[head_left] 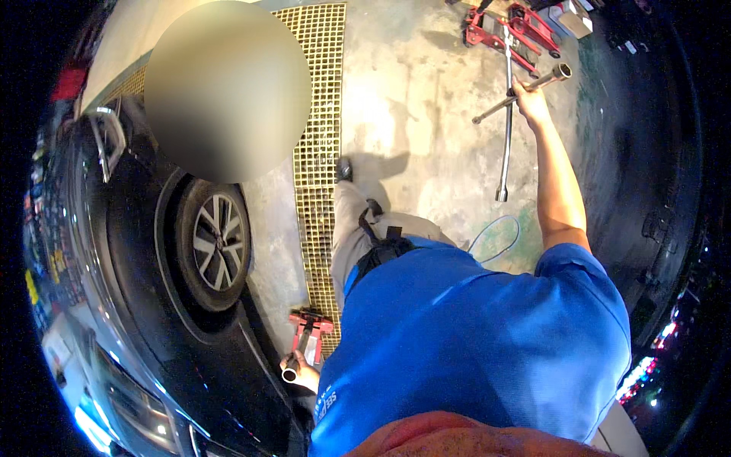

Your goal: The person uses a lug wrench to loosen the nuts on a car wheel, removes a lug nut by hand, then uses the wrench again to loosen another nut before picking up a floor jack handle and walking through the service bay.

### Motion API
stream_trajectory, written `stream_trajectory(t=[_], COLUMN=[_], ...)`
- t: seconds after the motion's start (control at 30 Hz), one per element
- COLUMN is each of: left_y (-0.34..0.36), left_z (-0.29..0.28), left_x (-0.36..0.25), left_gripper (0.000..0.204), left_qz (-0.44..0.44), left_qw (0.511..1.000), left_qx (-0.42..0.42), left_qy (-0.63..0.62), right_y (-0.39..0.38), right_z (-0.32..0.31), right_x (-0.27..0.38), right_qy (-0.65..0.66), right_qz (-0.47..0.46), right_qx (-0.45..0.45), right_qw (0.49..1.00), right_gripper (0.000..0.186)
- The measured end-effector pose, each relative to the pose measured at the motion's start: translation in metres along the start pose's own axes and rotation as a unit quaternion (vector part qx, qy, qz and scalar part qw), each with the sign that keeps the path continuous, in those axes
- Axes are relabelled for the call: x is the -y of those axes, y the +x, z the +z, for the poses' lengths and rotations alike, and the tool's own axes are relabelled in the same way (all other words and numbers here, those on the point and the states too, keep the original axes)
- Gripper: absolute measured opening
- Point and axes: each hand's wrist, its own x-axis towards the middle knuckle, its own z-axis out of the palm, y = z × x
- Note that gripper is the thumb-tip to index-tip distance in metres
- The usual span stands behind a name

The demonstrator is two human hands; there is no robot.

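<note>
My right hand (531,103), arm stretched forward, is closed around a four-way lug wrench (505,156) near its crossing. One long arm of the wrench points down toward the floor, and a socket end sticks out past my fingers. Low on the left, my left hand (303,373) is wrapped around the tube-shaped jack handle (303,340), whose open end faces up. Below that handle is a red floor jack (323,326), beside the dark car (126,255). The car's front wheel (221,242), with a light spoked rim, is ahead of my left hand.
A yellow floor grating (316,152) runs alongside the car. More red floor jacks (525,34) and a white box (571,18) stand at the far right. A thin pale hose (499,221) loops on the floor. A round blurred patch hides the area beyond the wheel.
</note>
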Motion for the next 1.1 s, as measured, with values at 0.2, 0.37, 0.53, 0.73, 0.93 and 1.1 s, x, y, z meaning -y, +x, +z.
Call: stream_trajectory(t=[0.2, 0.37, 0.53, 0.73, 0.93, 1.1], left_y=[0.033, 0.049, 0.039, -0.050, -0.186, -0.278], left_z=[0.118, 0.195, 0.262, 0.366, 0.433, 0.500], left_x=[-0.118, -0.208, -0.289, -0.367, -0.432, -0.477], left_gripper=[0.022, 0.022, 0.022, 0.022, 0.022, 0.022], left_qz=[0.049, 0.071, 0.115, 0.156, 0.182, 0.191], left_qw=[0.991, 0.979, 0.963, 0.953, 0.942, 0.931], left_qx=[0.115, 0.176, 0.210, 0.221, 0.238, 0.271], left_qy=[0.037, 0.073, 0.123, 0.138, 0.149, 0.154], right_y=[0.071, 0.126, 0.159, 0.237, 0.305, 0.390], right_z=[-0.031, -0.081, -0.113, -0.172, -0.268, -0.383], right_x=[-0.021, -0.066, -0.130, -0.223, -0.286, -0.290], right_qy=[0.035, 0.058, 0.064, 0.123, 0.209, 0.077], right_qz=[0.069, 0.170, 0.212, 0.260, 0.255, 0.178], right_qx=[-0.030, -0.036, -0.072, -0.080, -0.084, -0.106], right_qw=[0.997, 0.983, 0.973, 0.955, 0.940, 0.975], right_gripper=[0.039, 0.039, 0.042, 0.042, 0.037, 0.042])
